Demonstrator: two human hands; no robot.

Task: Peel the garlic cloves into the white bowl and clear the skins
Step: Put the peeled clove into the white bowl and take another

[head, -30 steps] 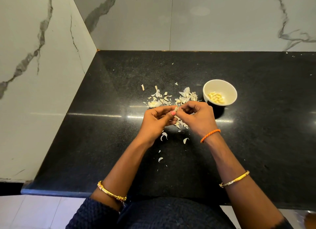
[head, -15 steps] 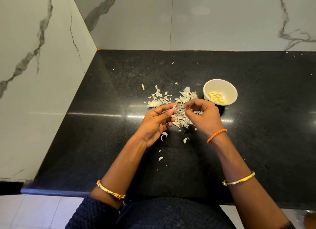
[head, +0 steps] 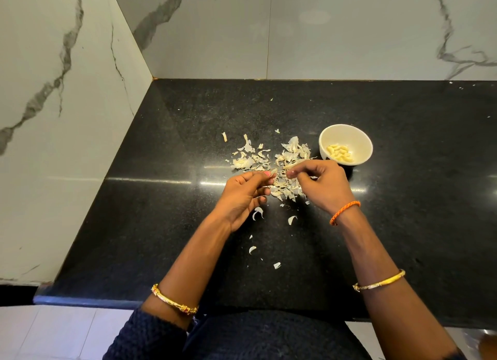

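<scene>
My left hand [head: 243, 194] pinches a small garlic clove [head: 273, 172] between thumb and fingertips, just above the black counter. A short gap to its right, my right hand [head: 321, 183] pinches a thin strip of garlic skin [head: 293, 166] at its fingertips. Beneath and behind both hands lies a pile of papery garlic skins [head: 285, 157]. The white bowl [head: 359, 137] stands to the right of the pile, close behind my right hand, with several peeled cloves [head: 339, 152] inside.
Loose skin flakes [head: 258, 213] lie scattered on the black granite counter [head: 416, 198] between my forearms. Marble walls [head: 67, 117] close off the left and back. The counter's front edge [head: 88, 301] runs near my body.
My hands have drawn apart: the right one moved right with a strip of skin, while the left one kept the clove.
</scene>
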